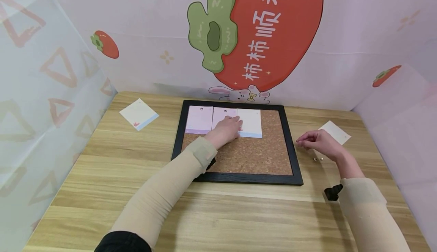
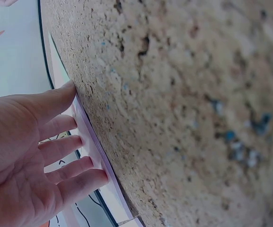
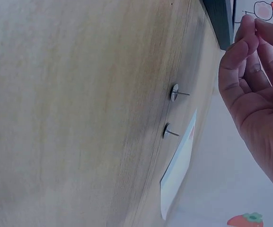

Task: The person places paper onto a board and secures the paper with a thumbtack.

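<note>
My left hand [image 1: 225,130] rests with fairly straight fingers on the corkboard [image 1: 259,157], over the edges of a pink card [image 1: 220,115] and a white card with a blue strip [image 1: 252,121]. In the left wrist view its fingers [image 2: 70,177] touch a card's surface. A thumbtack shows at the top of that pink card and of another pink card [image 1: 199,119]; none shows on the white one. Right of the board, my right hand [image 1: 322,143] pinches thumb and fingertips together on something tiny, mostly hidden, seemingly a thumbtack. Below it lie two loose thumbtacks [image 3: 174,92].
A white card [image 1: 334,132] lies on the table behind my right hand. Another white card with a blue strip [image 1: 139,114] lies at the back left. The board's black frame [image 1: 246,178] stands near the printed back wall [image 1: 143,62].
</note>
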Available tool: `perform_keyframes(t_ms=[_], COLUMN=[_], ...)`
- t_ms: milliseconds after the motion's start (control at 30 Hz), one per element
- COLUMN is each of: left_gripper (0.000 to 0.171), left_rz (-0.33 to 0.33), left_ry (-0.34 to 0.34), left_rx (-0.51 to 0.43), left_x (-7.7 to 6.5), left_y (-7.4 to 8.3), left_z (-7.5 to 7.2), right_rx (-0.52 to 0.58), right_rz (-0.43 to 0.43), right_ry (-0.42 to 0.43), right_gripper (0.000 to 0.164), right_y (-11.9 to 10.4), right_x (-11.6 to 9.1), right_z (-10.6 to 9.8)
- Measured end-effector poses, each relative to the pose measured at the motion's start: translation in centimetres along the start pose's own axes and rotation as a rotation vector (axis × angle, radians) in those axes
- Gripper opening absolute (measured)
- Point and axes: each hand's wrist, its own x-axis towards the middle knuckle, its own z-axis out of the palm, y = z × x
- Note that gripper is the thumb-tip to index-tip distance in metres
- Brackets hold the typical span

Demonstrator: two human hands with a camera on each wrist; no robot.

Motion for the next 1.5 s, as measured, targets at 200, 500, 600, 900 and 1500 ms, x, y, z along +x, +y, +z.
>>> perform_keyframes(t_ms=[200,500,600,900,1500], left_gripper=[0.057,0.055,0.055,0.057,0.055], left_rz=[0.004,0.012,0.015,0.012,0.013], left_ry=[0.004,0.016,0.016,0.008,0.012], left_rx=[0.007,0.011,0.009,-0.006,-0.004], left_x=[-0.01,-0.09,-0.06,-0.11,-0.13], left_y=[-0.02,0.0,0.02,0.02,-0.14], left_z=[-0.05,-0.07,-0.06,-0.13,-0.05], right_rx=[0.005,0.157,0.176,0.081,0.099], right_rz=[-0.005,-0.004,-0.001,0.039,-0.013], right_ry=[-0.026,-0.038,-0.032,-0.008,0.018], right_gripper=[0.027,0.03,0.032,0.036,0.035], right_y=[-0.22,-0.07,-0.09,-0.52,-0.83], right_x=[0.05,0.05,0.06,0.04,0.71], right_z=[0.04,-0.07,-0.09,-0.08,0.34])
